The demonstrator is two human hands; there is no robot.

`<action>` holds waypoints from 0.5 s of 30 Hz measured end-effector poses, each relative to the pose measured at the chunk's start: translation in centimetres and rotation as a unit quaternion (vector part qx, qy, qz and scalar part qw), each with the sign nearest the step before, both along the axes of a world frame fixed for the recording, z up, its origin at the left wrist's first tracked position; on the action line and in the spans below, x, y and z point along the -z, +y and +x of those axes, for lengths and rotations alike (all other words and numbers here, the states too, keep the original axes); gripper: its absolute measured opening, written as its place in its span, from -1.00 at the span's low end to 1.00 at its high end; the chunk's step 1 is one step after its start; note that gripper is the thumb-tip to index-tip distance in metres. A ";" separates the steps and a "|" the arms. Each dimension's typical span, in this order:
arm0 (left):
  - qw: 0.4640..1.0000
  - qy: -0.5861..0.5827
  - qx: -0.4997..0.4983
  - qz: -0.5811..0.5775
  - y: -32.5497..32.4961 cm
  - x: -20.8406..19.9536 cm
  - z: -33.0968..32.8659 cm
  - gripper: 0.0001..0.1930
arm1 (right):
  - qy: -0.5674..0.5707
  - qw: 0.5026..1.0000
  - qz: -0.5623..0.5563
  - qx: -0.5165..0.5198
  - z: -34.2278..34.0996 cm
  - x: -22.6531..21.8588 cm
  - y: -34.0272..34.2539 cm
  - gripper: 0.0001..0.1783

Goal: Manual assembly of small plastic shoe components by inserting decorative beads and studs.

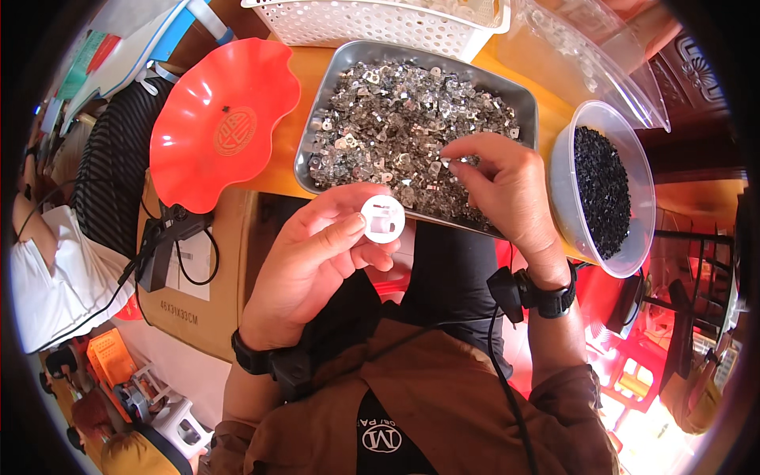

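My left hand (305,249) is closed round the edge of a small white round plastic part (383,211) with cut-out openings in its face. It holds the part up in front of the near edge of a grey tray (302,162). Many small shiny metal-looking pieces (412,103) fill that tray. Over its right side, my right hand (511,186) pinches a tiny pale, shiny piece (446,161) between thumb and forefinger. The other fingers curl in behind, partly hidden.
A red wavy-edged dish (202,111) lies left of the tray. Behind stands a white perforated basket (380,24); to the right, a clear tub (564,178) holds small black pieces (603,190). A cardboard box (226,297) and cables are at left, near another person in white (67,277).
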State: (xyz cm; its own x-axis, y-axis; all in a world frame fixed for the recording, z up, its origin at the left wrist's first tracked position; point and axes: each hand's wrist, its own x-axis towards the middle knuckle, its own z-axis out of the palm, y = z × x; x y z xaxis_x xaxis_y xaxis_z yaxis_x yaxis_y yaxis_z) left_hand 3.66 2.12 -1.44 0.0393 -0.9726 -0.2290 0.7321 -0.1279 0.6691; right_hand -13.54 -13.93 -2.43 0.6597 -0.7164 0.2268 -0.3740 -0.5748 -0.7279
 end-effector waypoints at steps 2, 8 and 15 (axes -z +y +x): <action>1.000 0.002 0.008 -0.005 -0.3 -0.3 -0.2 -0.66 | -0.024 0.996 0.077 0.035 -0.2 -0.3 0.3 -0.76; 1.000 0.016 0.018 -0.008 -0.7 -0.3 -0.7 -0.66 | -0.128 0.945 0.299 0.033 -1.6 -2.8 1.9 -0.80; 0.999 -0.020 0.036 0.004 -1.2 -0.6 -1.8 -0.65 | -0.240 0.966 0.093 -0.030 -2.2 -3.0 5.2 -0.69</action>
